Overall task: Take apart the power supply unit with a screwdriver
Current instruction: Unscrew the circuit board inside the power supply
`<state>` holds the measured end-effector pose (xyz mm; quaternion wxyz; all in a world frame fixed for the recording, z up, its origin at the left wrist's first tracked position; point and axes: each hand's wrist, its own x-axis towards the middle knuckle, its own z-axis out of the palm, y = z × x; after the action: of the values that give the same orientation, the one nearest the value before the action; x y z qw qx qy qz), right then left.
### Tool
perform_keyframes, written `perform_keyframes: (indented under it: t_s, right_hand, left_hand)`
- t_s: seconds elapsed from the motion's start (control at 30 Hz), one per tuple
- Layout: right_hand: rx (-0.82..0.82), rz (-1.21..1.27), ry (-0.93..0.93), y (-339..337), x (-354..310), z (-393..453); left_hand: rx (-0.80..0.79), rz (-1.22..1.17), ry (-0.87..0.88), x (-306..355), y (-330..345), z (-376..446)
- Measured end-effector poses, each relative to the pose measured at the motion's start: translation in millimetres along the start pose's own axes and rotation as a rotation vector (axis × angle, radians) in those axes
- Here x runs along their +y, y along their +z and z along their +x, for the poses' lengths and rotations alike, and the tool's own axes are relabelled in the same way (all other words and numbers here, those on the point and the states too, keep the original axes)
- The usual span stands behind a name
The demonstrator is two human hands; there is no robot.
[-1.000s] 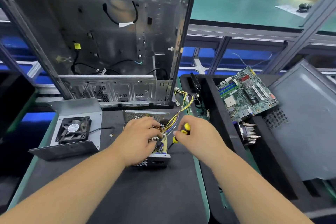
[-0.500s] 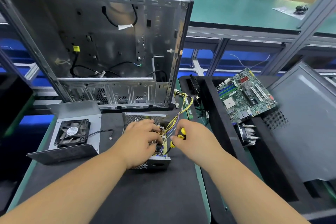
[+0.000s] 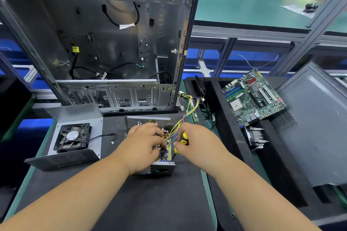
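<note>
We're working on the power supply unit [image 3: 161,169], lid off, perforated metal box sitting on the black mat [image 3: 150,202] below the PC case [image 3: 105,43]; left hand [image 3: 142,146] curling over its board, right hand [image 3: 199,144] gripping the yellow-black screwdriver [image 3: 183,139] beside yellow wires [image 3: 187,110]

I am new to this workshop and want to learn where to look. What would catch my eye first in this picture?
First the two hands at the centre: the left hand rests on the open power supply, and the right hand grips a yellow-and-black screwdriver at its board. Behind them stands the big empty case. A green motherboard lies to the right; a fan on its cover lies to the left.
</note>
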<state>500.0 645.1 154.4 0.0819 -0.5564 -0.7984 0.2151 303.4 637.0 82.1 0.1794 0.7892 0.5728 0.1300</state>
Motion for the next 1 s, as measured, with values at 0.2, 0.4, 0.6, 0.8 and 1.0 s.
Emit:
perform_keyframes:
  t_s: [0.2,0.4,0.6,0.8,1.0]
  right_hand:
    - [0.001,0.010,-0.016,-0.3,-0.4,0.2]
    - [-0.009,0.002,-0.018,-1.0,-1.4,-0.8]
    - [-0.145,-0.004,-0.055,-7.9,-4.8,4.7]
    - [-0.189,-0.059,-0.044,-7.1,-12.2,11.1]
    - [-0.136,-0.088,-0.046,0.5,-20.0,13.2]
  left_hand:
    - [0.002,0.006,0.000,0.5,0.0,0.2]
    - [0.001,0.015,-0.001,0.2,0.4,-0.5]
    - [0.006,0.003,-0.003,0.5,0.3,-0.5]
    - [0.004,0.020,0.003,-0.1,1.2,-0.7]
    - [0.000,0.029,0.009,-1.2,1.8,0.5]
